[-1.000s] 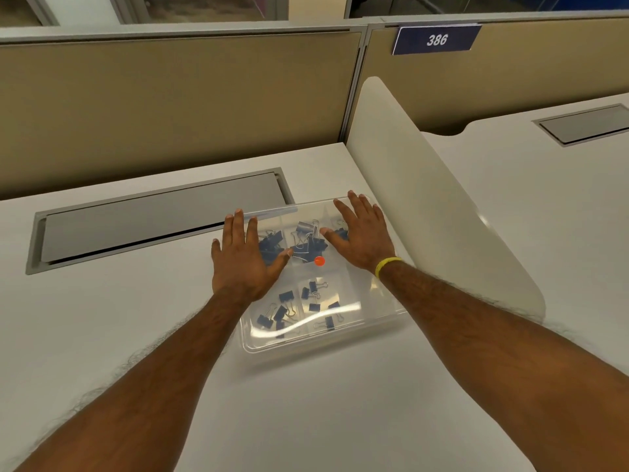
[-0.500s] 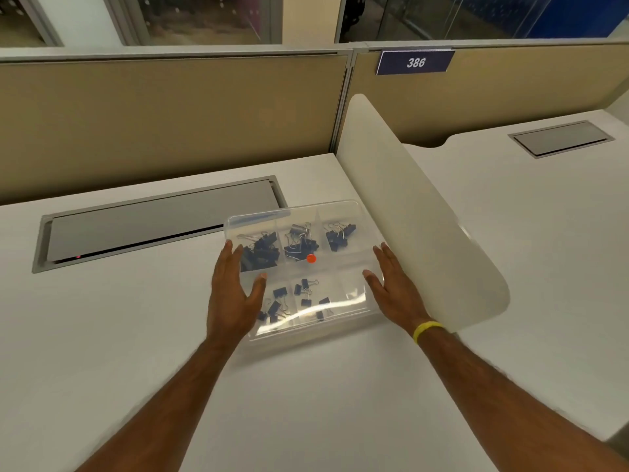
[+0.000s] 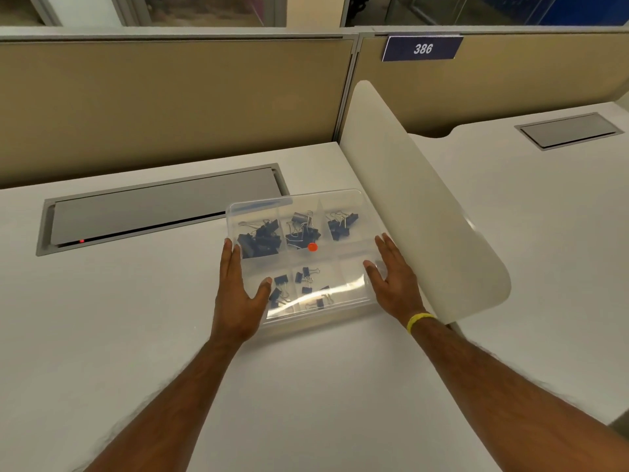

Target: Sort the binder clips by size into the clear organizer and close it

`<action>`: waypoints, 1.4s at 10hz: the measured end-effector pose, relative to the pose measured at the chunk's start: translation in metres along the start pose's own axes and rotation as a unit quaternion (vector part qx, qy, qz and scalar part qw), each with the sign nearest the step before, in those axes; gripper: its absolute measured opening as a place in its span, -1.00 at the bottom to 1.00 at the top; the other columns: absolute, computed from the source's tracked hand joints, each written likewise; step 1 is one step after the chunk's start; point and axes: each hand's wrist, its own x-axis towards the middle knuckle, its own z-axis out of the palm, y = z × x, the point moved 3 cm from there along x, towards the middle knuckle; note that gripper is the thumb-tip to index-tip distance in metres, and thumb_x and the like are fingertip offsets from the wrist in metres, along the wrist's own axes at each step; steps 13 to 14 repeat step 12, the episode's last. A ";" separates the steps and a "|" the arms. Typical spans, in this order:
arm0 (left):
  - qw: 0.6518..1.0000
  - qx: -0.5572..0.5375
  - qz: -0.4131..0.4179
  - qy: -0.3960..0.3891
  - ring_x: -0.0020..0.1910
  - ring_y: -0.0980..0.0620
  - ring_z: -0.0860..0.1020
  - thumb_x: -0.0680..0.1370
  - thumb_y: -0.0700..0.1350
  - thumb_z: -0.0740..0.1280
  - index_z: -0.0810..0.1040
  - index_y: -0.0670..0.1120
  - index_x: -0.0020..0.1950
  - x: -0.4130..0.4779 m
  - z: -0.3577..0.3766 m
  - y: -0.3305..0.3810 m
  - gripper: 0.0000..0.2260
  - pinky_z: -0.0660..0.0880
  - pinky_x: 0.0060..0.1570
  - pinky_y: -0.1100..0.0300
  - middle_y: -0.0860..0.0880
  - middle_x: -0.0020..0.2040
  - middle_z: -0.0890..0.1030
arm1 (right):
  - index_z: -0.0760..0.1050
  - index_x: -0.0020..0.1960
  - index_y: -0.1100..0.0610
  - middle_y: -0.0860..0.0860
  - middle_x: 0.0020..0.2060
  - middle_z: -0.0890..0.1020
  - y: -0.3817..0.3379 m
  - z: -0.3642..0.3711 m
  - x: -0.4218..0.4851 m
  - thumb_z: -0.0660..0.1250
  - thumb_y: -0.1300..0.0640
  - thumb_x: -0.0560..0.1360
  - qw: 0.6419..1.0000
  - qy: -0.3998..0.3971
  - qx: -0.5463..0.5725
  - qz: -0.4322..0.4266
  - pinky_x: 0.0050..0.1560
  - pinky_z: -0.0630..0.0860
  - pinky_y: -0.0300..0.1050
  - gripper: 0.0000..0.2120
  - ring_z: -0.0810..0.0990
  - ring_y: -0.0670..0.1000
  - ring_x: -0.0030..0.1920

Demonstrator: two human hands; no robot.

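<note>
A clear organizer (image 3: 340, 199) sits flat on a white bench (image 3: 136, 318), just beside a curved divider (image 3: 408, 216). Its lid appears to lie over it, though whether it is latched cannot be told. Dark binder clips (image 3: 260, 238) fill the three far compartments, and smaller clips (image 3: 303, 284) lie scattered in the near ones. A red dot (image 3: 312, 247) marks the middle. The left hand (image 3: 238, 294) is open, with straight fingers along the box's left side and the thumb resting on the lid. The right hand (image 3: 394, 284) is also open, flat against the right side, and gripping nothing. The box is probably light, stiff and smooth, so it may slide under a push. The loose clips would rattle and mix if it tips. It is best held by both side walls and kept level, with any pressing done at the lid's rim and not its flexible centre.
</note>
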 end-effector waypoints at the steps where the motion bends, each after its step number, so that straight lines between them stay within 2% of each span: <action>1: 0.999 -0.028 -0.046 0.005 0.51 -0.08 0.23 0.56 -0.06 0.35 -0.01 -0.01 0.58 -0.001 0.001 0.000 -0.28 0.24 0.39 0.04 -0.01 0.57 0.15 | 0.23 0.53 0.06 -0.05 0.52 0.24 0.001 -0.001 0.001 0.27 0.02 0.59 1.000 0.003 0.007 -0.005 0.24 0.02 -0.67 -0.46 0.20 -0.20 0.46; 3: 0.998 -0.033 -0.061 -0.001 0.40 -0.05 0.35 0.51 -0.03 0.40 0.05 -0.03 0.56 -0.003 0.001 0.007 -0.26 0.33 0.36 -0.03 -0.05 0.50 0.28 | 0.23 0.52 0.06 -0.03 0.52 0.25 0.003 -0.001 0.006 0.30 0.00 0.57 1.000 -0.012 0.022 -0.002 0.24 0.02 -0.67 -0.44 0.22 -0.10 0.49; 4: 0.997 -0.030 -0.064 -0.001 0.36 -0.03 0.38 0.44 0.06 0.46 0.06 -0.03 0.55 -0.004 0.001 0.010 -0.17 0.37 0.33 -0.03 -0.05 0.47 0.32 | 0.24 0.52 0.06 -0.04 0.53 0.24 0.004 -0.001 0.007 0.30 -0.04 0.56 1.000 -0.018 0.012 0.005 0.30 0.09 -0.54 -0.42 0.24 -0.10 0.49; 6: 0.996 0.007 -0.088 0.030 0.39 -0.11 0.39 0.39 0.20 0.46 -0.01 -0.01 0.57 -0.010 0.008 0.013 -0.08 0.42 0.29 -0.09 -0.05 0.48 0.29 | 0.40 0.43 0.15 0.04 0.48 0.33 -0.003 0.002 0.012 0.29 -0.03 0.57 0.995 0.050 -0.075 -0.036 0.39 0.31 -0.11 -0.52 0.38 0.05 0.41; 7: 0.996 0.039 -0.075 0.032 0.48 -0.14 0.28 0.42 0.23 0.41 -0.09 -0.02 0.58 -0.011 0.011 0.016 -0.06 0.37 0.33 -0.10 -0.02 0.58 0.09 | 0.37 0.45 0.12 0.02 0.50 0.29 -0.001 0.001 0.015 0.23 -0.13 0.56 0.995 0.022 -0.088 -0.033 0.43 0.32 0.03 -0.46 0.37 0.04 0.43; 8: 0.996 0.058 -0.065 0.030 0.52 -0.12 0.21 0.45 0.20 0.40 -0.13 -0.04 0.59 -0.011 0.012 0.019 -0.06 0.34 0.36 -0.07 0.01 0.60 -0.03 | 0.26 0.51 0.10 0.01 0.54 0.20 0.003 0.000 0.015 0.12 -0.25 0.54 0.990 -0.015 -0.132 -0.050 0.50 0.20 0.02 -0.34 0.26 0.02 0.49; 9: 0.996 0.066 -0.060 0.019 0.53 -0.11 0.18 0.46 0.20 0.39 -0.12 -0.04 0.59 -0.010 0.014 0.027 -0.08 0.32 0.37 -0.07 0.00 0.61 -0.04 | 0.10 0.56 0.10 0.02 0.57 0.07 0.006 -0.004 0.017 -0.04 -0.37 0.50 0.975 -0.060 -0.207 -0.058 0.55 0.04 0.02 -0.22 0.08 0.04 0.56; 10: 0.996 0.062 -0.066 0.014 0.54 -0.11 0.16 0.45 0.20 0.39 -0.13 -0.04 0.59 -0.008 0.020 0.030 -0.07 0.29 0.39 -0.07 0.00 0.61 -0.03 | 0.04 0.58 0.10 0.03 0.58 0.02 0.007 -0.010 0.024 -0.08 -0.36 0.51 0.965 -0.085 -0.243 -0.045 0.56 -0.05 0.01 -0.21 -0.01 0.06 0.57; 11: 0.995 0.071 -0.069 0.004 0.55 -0.13 0.12 0.43 0.25 0.37 -0.12 -0.05 0.59 -0.004 0.020 0.032 -0.06 0.24 0.42 -0.10 -0.01 0.61 -0.03 | 0.01 0.58 0.10 0.07 0.58 -0.02 0.003 -0.016 0.029 -0.06 -0.32 0.55 0.956 -0.092 -0.274 -0.046 0.55 -0.08 0.00 -0.26 -0.07 0.08 0.58; 12: 0.991 0.120 -0.059 0.004 0.56 -0.14 0.09 0.41 0.33 0.27 -0.10 -0.05 0.59 -0.004 0.015 0.036 -0.06 0.23 0.41 -0.15 -0.03 0.61 -0.05 | 0.02 0.58 0.08 0.06 0.58 -0.02 -0.003 -0.018 0.028 -0.05 -0.32 0.54 0.961 -0.083 -0.256 -0.063 0.55 -0.08 0.00 -0.26 -0.06 0.08 0.58; 14: 0.991 0.120 -0.059 0.004 0.56 -0.14 0.09 0.41 0.33 0.27 -0.10 -0.05 0.59 -0.004 0.015 0.036 -0.06 0.23 0.41 -0.15 -0.03 0.61 -0.05 | 0.02 0.58 0.08 0.06 0.58 -0.02 -0.003 -0.018 0.028 -0.05 -0.32 0.54 0.961 -0.083 -0.256 -0.063 0.55 -0.08 0.00 -0.26 -0.06 0.08 0.58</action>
